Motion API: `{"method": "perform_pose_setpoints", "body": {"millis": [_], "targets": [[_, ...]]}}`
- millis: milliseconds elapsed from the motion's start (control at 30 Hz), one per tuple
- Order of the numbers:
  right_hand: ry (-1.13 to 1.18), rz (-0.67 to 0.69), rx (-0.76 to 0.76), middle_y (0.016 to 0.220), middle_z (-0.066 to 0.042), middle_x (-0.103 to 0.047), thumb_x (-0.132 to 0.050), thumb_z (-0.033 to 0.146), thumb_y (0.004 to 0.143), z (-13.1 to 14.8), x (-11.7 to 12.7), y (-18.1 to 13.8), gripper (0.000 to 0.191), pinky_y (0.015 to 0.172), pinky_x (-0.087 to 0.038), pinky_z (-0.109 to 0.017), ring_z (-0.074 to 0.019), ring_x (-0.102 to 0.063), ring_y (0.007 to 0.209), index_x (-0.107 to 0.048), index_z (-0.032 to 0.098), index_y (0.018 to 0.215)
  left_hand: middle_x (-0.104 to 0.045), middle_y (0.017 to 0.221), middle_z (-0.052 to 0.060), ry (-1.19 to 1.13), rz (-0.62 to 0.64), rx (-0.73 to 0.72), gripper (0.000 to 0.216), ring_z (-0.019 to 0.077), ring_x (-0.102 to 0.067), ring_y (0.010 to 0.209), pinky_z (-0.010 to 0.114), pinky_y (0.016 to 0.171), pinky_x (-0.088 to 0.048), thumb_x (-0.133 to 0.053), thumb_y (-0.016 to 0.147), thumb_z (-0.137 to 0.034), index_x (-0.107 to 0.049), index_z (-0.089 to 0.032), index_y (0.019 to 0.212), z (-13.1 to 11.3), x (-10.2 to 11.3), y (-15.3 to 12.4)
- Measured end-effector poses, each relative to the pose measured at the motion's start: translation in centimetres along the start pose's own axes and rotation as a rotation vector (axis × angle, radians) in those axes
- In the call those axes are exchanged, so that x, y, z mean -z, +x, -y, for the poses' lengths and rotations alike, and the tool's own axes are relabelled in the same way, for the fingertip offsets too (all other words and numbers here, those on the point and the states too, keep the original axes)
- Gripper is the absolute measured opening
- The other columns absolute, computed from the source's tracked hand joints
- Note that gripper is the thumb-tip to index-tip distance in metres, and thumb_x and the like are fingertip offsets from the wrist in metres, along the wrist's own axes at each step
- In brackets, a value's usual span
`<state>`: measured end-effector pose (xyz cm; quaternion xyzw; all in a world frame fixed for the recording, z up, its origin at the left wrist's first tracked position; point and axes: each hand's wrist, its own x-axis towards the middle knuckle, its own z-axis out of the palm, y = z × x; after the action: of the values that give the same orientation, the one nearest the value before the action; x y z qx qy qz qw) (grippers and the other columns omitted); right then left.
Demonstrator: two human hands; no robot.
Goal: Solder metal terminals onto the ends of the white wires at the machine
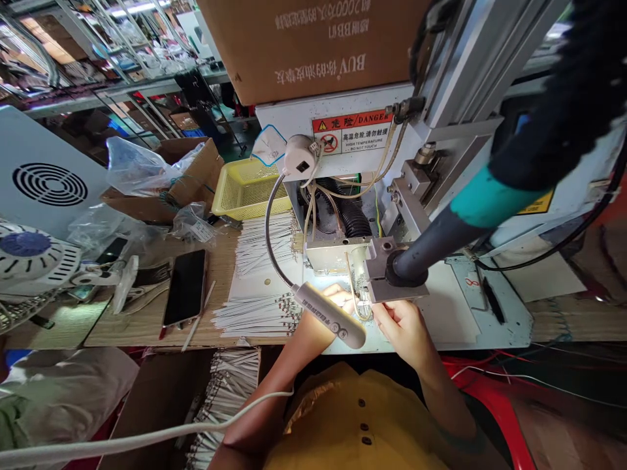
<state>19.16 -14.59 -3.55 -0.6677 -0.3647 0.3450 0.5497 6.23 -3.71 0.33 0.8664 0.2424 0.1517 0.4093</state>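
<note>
The far box carries upside-down print: "BUV" beside Chinese characters, and above it a line with "2000". On the machine front sits a label: a red band reading "危险/DANGER" with a warning triangle, then "高温危险,请勿触摸", "HIGH TEMPERATURE" and "DO NOT TOUCH" beside a no-touch sign. A yellow sticker at right is mostly hidden. Print on the near lamp is too small to read.

Lamp glare at centre; edges perhaps warped.
</note>
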Motion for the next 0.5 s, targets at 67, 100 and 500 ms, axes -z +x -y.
{"method": "perform_pose_setpoints", "body": {"millis": [67, 100, 500], "targets": [[0.02, 0.023, -0.015, 0.047, 0.006, -0.032, -0.049, 0.041, 0.087, -0.1, 0.05, 0.04, 0.037, 0.038, -0.023, -0.021, -0.007, -0.029, 0.04, -0.034, 0.021, 0.059, -0.064, 0.081, 0.005, 0.011, 0.029, -0.024, 0.028, 0.0198, -0.054, 0.088, 0.032, 0.078, -0.046, -0.041, 0.086, -0.015, -0.057, -0.018, 0.064, 0.18, 0.06, 0.05], [0.033, 0.033, -0.026, 0.047, 0.007, -0.031, -0.05, 0.041, 0.087, -0.15, 0.06, 0.06, 0.037, 0.038, -0.022, -0.021, -0.0067, -0.028, 0.04, -0.034, 0.021, 0.059, -0.064, 0.082, 0.005, 0.007, 0.044, -0.032, 0.028, 0.0197, -0.054, 0.089, 0.031, 0.077, -0.045, -0.04, 0.087, -0.016, -0.057, -0.018, 0.065, 0.28, 0.05, 0.1], [0.071, 0.061, -0.051, 0.048, 0.007, -0.033, -0.051, 0.038, 0.087, 0.22, 0.08, 0.01, 0.031, 0.038, -0.02, -0.021, -0.006, -0.028, 0.04, -0.038, 0.02, 0.064, -0.057, 0.074, 0.003, -0.156, 0.009, 0.062, 0.031, 0.0145, -0.052, 0.068, 0.028, 0.067, -0.045, -0.039, 0.088, -0.018, -0.051, -0.018, 0.059, 0.49, -0.42, 0.18]]}}
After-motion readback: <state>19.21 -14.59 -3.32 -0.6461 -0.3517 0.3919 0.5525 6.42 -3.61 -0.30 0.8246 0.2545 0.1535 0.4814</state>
